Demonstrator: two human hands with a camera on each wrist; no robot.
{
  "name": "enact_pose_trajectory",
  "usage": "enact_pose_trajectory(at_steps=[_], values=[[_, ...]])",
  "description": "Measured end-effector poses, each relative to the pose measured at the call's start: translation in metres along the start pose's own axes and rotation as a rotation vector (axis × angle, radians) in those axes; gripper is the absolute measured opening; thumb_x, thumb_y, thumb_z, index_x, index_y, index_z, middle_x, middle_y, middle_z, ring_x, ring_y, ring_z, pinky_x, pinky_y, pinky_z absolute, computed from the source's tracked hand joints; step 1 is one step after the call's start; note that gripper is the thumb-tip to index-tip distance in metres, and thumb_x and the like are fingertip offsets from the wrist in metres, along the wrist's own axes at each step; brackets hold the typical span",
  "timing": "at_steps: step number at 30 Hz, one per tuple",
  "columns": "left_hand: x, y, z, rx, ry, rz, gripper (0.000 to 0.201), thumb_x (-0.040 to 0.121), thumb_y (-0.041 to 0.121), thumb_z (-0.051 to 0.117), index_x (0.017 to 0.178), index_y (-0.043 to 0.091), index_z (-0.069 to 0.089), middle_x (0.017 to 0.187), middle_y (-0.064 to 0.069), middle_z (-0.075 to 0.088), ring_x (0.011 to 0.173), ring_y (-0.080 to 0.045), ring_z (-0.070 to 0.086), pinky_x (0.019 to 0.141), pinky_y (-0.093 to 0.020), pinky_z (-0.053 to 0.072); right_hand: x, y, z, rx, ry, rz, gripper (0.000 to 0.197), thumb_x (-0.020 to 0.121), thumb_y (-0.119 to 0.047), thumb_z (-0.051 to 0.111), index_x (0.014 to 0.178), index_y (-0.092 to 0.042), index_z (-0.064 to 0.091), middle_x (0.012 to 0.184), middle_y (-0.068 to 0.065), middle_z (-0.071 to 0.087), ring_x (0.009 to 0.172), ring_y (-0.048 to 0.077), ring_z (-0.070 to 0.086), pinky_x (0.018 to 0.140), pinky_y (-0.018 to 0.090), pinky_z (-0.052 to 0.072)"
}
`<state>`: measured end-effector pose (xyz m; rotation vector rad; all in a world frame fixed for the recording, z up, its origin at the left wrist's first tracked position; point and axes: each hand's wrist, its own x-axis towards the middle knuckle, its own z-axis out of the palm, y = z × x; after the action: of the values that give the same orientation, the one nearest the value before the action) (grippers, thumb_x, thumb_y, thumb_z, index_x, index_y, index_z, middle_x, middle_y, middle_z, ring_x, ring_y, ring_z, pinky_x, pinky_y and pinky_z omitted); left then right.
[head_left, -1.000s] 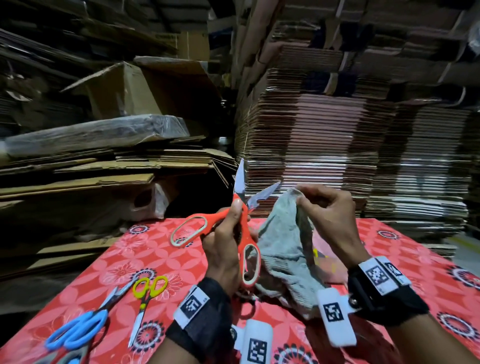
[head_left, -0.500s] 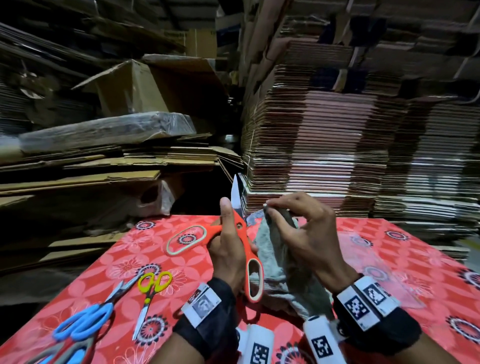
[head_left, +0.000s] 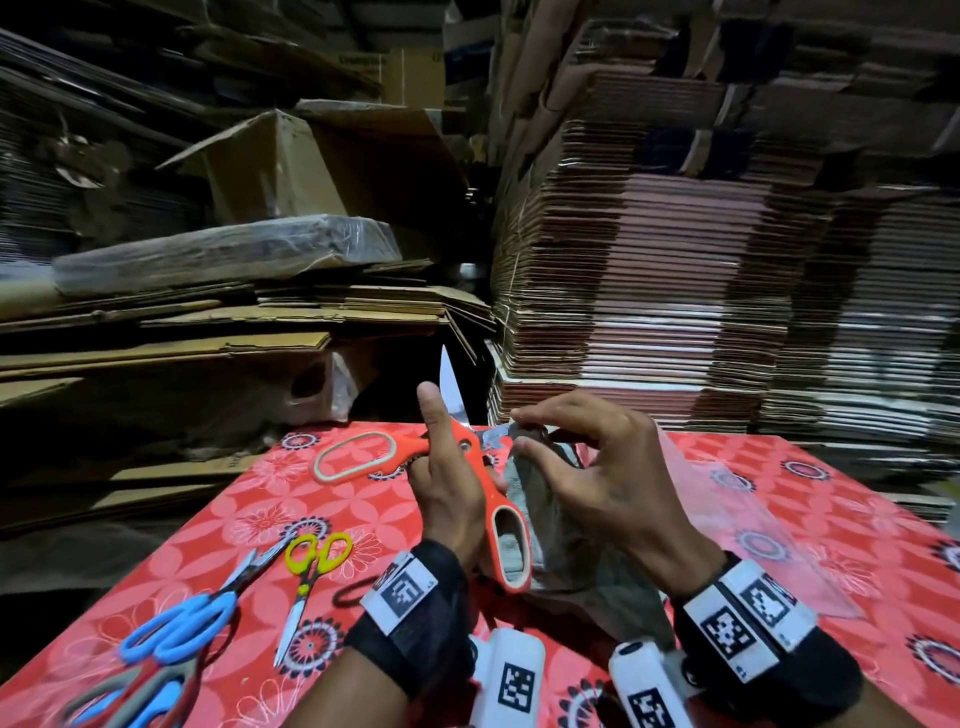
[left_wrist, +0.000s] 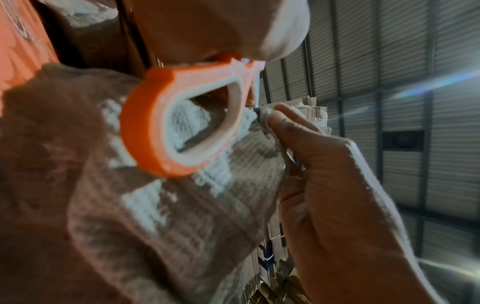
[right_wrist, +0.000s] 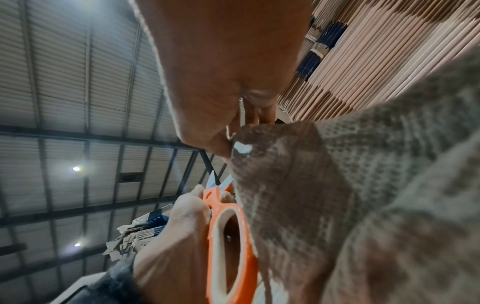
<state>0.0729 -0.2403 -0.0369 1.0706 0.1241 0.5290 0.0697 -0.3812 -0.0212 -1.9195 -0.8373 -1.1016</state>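
Orange scissors (head_left: 462, 442) (blades spread) fill the left hand's (head_left: 447, 499) grip, while the right hand (head_left: 608, 488) pinches grey cloth (head_left: 576, 566) round one blade.

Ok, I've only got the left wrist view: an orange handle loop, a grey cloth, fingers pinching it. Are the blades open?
Observer: Yes. In the head view one blade of the orange scissors points straight up, the other sideways into the cloth.
Operator: Where is the left hand gripping them?
Observer: It holds them at the pivot, one finger straight up beside the upright blade.
Operator: Any other tools around?
Observer: Yellow scissors and blue scissors lie on the red tablecloth, left of that hand.
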Motion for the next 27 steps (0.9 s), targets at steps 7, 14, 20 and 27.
enact_pose_trajectory(at_steps=[7, 14, 20, 27], values=[[-0.007, 0.000, 0.009, -0.051, -0.343, 0.011, 0.063, 0.076, 0.056, 0.078, 0.087, -0.005, 0.070, 0.078, -0.019, 0.065, 0.068, -0.023, 0.063, 0.064, -0.031, 0.055, 0.003, 0.014, -0.010, -0.047, 0.157, 0.066, 0.028, 0.078, -0.007, 0.089, 0.101, -0.020, 0.081, 0.096, -0.009, 0.075, 0.091, 0.001, 0.071, 0.080, 0.021, 0.058], [0.000, -0.005, 0.014, -0.129, -0.423, -0.037, 0.037, 0.095, 0.023, 0.063, 0.064, 0.007, 0.077, 0.070, -0.013, 0.074, 0.053, -0.016, 0.067, 0.053, -0.024, 0.056, 0.006, 0.025, -0.014, -0.013, 0.247, 0.114, 0.020, 0.079, -0.008, 0.089, 0.096, -0.016, 0.082, 0.098, -0.002, 0.068, 0.093, 0.009, 0.070, 0.079, 0.018, 0.059], [0.007, -0.014, 0.012, -0.066, -0.333, 0.031, 0.045, 0.106, 0.028, 0.054, 0.073, 0.008, 0.076, 0.074, -0.016, 0.074, 0.062, -0.025, 0.066, 0.067, -0.039, 0.053, 0.002, 0.022, -0.010, -0.102, 0.203, 0.099, 0.015, 0.083, -0.021, 0.088, 0.097, -0.020, 0.083, 0.092, -0.011, 0.069, 0.085, 0.004, 0.069, 0.072, 0.033, 0.060], [0.004, -0.017, 0.012, -0.030, -0.307, 0.143, 0.034, 0.102, 0.018, 0.063, 0.074, 0.005, 0.077, 0.075, -0.016, 0.076, 0.067, -0.027, 0.067, 0.064, -0.032, 0.056, 0.002, 0.013, -0.009, -0.143, 0.178, -0.018, 0.018, 0.080, -0.011, 0.087, 0.097, -0.014, 0.082, 0.090, -0.002, 0.071, 0.080, 0.010, 0.069, 0.073, 0.030, 0.056]])
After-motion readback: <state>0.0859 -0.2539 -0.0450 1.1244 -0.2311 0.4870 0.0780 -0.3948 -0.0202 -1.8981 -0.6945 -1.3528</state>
